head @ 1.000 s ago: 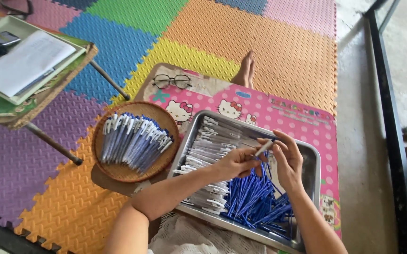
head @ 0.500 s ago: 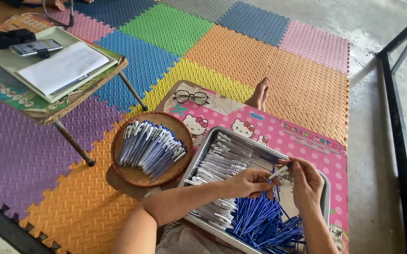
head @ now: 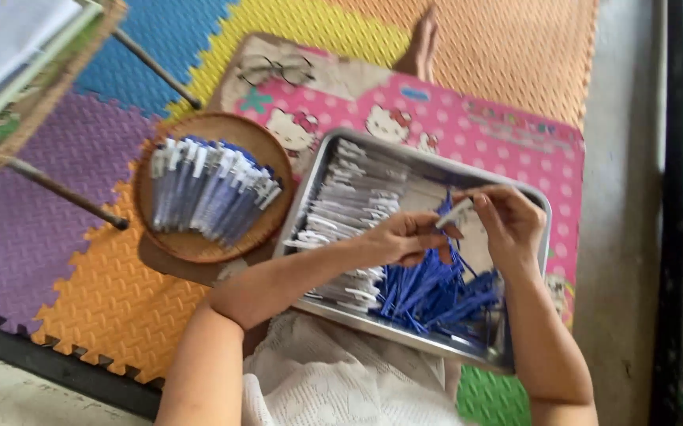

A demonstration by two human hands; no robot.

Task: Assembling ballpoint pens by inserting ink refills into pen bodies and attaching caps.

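— Foam mats (head: 81,315) in purple, orange, blue and yellow cover the floor we sit on, with white knit cloth (head: 341,386) on our lap at six o'clock. What comes next, going outward?

— Our metal tray (head: 531,347), resting on a pink board (head: 515,134). Blue refills (head: 436,292) are heaped in its near right part, at about five o'clock, and white barrels (head: 353,205) lie stacked along its left side.

— And our hands?

— Both hover over the middle of the tray. Our left hand (head: 404,237) is curled, pinching a blue refill; our right hand (head: 511,225), just beside it at three o'clock, grips a white barrel piece (head: 456,213) between fingertips. The two parts meet between the hands.

— Beyond that?

— At nine o'clock of the tray sits a round basket (head: 199,244) filled with finished pens (head: 207,189). Farther out, at eleven o'clock, glasses (head: 274,71) lie on the board, a bare foot (head: 424,43) shows at twelve, and a low wicker table (head: 34,102) holding papers stands at ten.
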